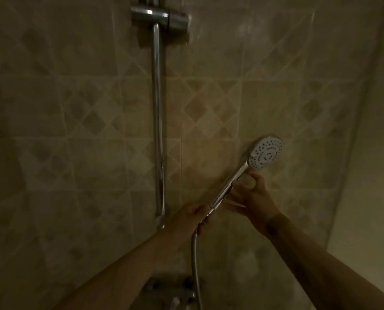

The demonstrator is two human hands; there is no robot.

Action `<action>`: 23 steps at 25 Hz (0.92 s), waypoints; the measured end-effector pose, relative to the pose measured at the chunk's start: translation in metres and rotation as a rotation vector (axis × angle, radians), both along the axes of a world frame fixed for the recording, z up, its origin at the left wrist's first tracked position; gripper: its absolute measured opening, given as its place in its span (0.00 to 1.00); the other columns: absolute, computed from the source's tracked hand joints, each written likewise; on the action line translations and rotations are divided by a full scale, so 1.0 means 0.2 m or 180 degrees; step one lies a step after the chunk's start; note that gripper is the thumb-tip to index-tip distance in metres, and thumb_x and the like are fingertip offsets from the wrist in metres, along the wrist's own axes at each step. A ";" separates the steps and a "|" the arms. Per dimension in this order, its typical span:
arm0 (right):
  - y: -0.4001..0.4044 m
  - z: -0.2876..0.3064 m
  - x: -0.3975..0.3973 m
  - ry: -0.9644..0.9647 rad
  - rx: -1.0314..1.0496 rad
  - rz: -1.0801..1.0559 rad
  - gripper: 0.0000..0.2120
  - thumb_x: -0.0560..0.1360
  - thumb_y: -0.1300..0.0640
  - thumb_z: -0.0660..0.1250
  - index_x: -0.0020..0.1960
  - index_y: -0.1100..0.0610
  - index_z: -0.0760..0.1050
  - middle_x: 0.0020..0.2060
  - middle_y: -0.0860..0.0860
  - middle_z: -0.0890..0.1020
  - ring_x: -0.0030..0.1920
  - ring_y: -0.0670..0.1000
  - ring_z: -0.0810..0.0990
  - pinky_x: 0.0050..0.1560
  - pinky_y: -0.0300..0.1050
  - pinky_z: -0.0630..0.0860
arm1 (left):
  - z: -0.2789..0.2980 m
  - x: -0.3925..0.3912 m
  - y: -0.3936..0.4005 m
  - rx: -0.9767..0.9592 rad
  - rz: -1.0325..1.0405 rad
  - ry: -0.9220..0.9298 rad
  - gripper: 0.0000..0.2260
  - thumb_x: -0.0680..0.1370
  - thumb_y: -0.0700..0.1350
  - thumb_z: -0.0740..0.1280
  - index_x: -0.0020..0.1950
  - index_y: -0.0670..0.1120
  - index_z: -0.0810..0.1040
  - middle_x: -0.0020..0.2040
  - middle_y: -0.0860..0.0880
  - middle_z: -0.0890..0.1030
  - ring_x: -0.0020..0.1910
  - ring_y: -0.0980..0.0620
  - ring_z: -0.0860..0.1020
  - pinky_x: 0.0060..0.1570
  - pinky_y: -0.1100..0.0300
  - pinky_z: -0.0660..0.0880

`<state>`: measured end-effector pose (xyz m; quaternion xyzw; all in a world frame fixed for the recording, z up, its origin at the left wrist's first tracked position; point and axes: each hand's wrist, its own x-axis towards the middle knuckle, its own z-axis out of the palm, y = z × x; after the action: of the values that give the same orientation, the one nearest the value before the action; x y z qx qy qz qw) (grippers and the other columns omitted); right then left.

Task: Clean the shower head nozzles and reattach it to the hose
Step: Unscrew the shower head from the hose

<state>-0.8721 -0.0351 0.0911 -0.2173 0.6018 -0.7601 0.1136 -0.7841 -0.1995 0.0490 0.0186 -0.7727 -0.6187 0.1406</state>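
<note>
A chrome shower head (265,152) with a round white nozzle face points toward me at right of centre. Its handle (229,186) slants down-left to the hose joint. My right hand (251,195) holds the handle, fingers curled round it. My left hand (191,217) pinches the connector nut at the end of the metal hose (195,265), right where it meets the handle's base. The hose hangs straight down from there.
A chrome slide rail (158,121) runs vertically on the beige tiled wall, with a holder bracket (162,17) at its top. The mixer tap (173,289) shows dimly at the bottom. A plain side wall stands at the right.
</note>
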 end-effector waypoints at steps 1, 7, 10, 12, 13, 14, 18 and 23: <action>0.01 -0.08 0.03 -0.0043 0.0046 0.0071 0.24 0.78 0.57 0.68 0.67 0.44 0.61 0.54 0.55 0.83 0.50 0.58 0.85 0.47 0.59 0.83 | -0.08 0.04 0.00 0.0051 0.0031 -0.0057 0.11 0.81 0.44 0.60 0.41 0.45 0.77 0.33 0.51 0.76 0.27 0.57 0.69 0.29 0.66 0.67; 0.18 -0.51 0.14 -0.0823 0.0063 0.0544 0.27 0.71 0.49 0.71 0.68 0.51 0.72 0.62 0.54 0.81 0.56 0.56 0.83 0.56 0.60 0.80 | -0.48 0.30 0.03 -0.0189 0.0496 -0.0378 0.07 0.80 0.46 0.62 0.45 0.47 0.77 0.35 0.54 0.76 0.32 0.61 0.74 0.35 0.67 0.71; 0.28 -0.66 0.17 -0.1495 -0.0085 0.0724 0.41 0.54 0.37 0.81 0.62 0.55 0.78 0.58 0.53 0.83 0.53 0.55 0.85 0.44 0.52 0.83 | -0.61 0.38 0.04 -0.0368 0.0581 -0.0324 0.06 0.80 0.42 0.62 0.51 0.41 0.77 0.38 0.54 0.78 0.33 0.68 0.76 0.36 0.74 0.71; 0.35 -0.77 0.18 -0.1932 -0.0318 0.0613 0.40 0.54 0.35 0.79 0.60 0.55 0.79 0.55 0.55 0.84 0.49 0.54 0.86 0.41 0.48 0.83 | -0.71 0.42 0.02 -0.0625 0.0606 -0.0291 0.05 0.80 0.42 0.63 0.53 0.44 0.77 0.40 0.56 0.78 0.36 0.69 0.76 0.39 0.74 0.70; 0.39 -0.82 0.18 -0.2124 -0.0428 0.0494 0.37 0.60 0.34 0.75 0.61 0.56 0.78 0.54 0.56 0.84 0.47 0.54 0.86 0.41 0.46 0.83 | -0.76 0.43 0.00 -0.0780 0.0646 -0.0315 0.04 0.80 0.43 0.63 0.53 0.48 0.76 0.40 0.58 0.78 0.38 0.69 0.76 0.40 0.73 0.70; 0.43 -0.86 0.18 -0.2268 -0.0460 0.0409 0.34 0.66 0.34 0.70 0.62 0.56 0.78 0.53 0.57 0.85 0.45 0.53 0.87 0.40 0.44 0.83 | -0.82 0.45 -0.02 -0.1007 0.0685 -0.0349 0.04 0.80 0.45 0.64 0.53 0.51 0.76 0.41 0.60 0.77 0.39 0.69 0.76 0.41 0.71 0.70; 0.54 -1.01 0.16 -0.2470 0.0323 0.0239 0.23 0.74 0.48 0.68 0.65 0.60 0.75 0.45 0.57 0.85 0.41 0.52 0.85 0.36 0.40 0.82 | -0.92 0.54 -0.03 -0.2113 0.0434 -0.0229 0.11 0.80 0.52 0.58 0.60 0.51 0.74 0.53 0.55 0.77 0.50 0.57 0.76 0.49 0.63 0.70; 0.61 -1.06 0.10 -0.1975 0.1002 0.0595 0.42 0.54 0.42 0.83 0.62 0.62 0.79 0.51 0.60 0.82 0.46 0.53 0.82 0.50 0.44 0.76 | -0.98 0.58 -0.03 -0.3026 0.0301 -0.0612 0.17 0.81 0.57 0.52 0.66 0.54 0.69 0.54 0.46 0.80 0.47 0.43 0.79 0.43 0.55 0.72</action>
<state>-0.8526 0.0873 -0.1201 -0.0102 0.6260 -0.6741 0.3919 -0.6674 -0.2052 -0.1466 0.0445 -0.9775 -0.1857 0.0894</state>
